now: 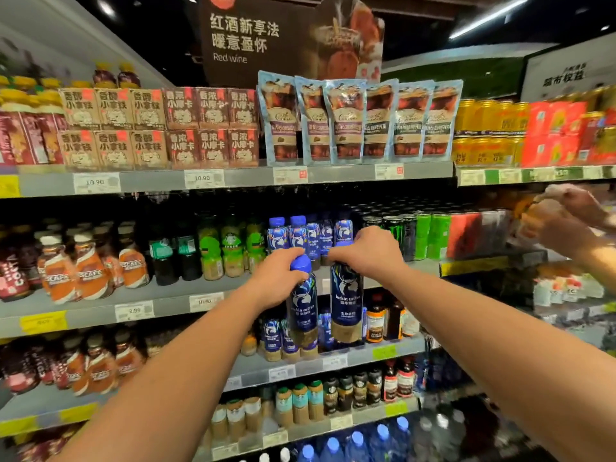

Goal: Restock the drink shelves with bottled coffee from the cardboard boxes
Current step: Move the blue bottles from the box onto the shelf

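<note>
My left hand [278, 276] grips the blue cap and neck of a dark blue bottled coffee [302, 305] with a deer logo. My right hand [368, 250] grips the top of a second, matching coffee bottle [346, 301]. Both bottles hang upright in front of the middle shelf [166, 303], just before a row of the same blue coffee bottles [300, 236] standing at its back. More of these bottles [276, 338] stand on the shelf below. No cardboard box is in view.
Brown and orange Nescafe bottles [90, 268] and green-labelled bottles [230, 251] fill the shelf's left, green cans [423, 233] its right. Pouches [346, 121] and cartons line the top shelf. Another person's hands [563, 218] work at the right shelving.
</note>
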Available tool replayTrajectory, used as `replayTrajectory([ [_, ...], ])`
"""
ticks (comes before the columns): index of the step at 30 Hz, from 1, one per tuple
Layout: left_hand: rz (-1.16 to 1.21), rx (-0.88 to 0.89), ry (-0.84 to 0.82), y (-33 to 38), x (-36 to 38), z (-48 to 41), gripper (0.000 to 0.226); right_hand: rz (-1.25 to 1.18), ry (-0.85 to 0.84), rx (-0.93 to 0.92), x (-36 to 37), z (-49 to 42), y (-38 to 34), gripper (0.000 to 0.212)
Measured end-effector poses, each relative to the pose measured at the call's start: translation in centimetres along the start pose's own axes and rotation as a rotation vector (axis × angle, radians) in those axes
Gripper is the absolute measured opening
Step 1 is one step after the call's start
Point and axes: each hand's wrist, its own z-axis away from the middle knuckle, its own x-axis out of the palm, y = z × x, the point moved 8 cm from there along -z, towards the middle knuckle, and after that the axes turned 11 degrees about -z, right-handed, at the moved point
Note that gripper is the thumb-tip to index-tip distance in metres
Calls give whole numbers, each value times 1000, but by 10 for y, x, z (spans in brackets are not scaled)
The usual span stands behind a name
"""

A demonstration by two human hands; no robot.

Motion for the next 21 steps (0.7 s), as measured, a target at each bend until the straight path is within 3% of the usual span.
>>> replayTrajectory([
  [9, 90, -106, 1, 9, 24, 11, 53, -5, -37, -14, -10, -9, 41, 46],
  [21, 114, -71, 0, -4, 27, -14, 51, -105, -59, 90, 15, -17, 62, 37],
])
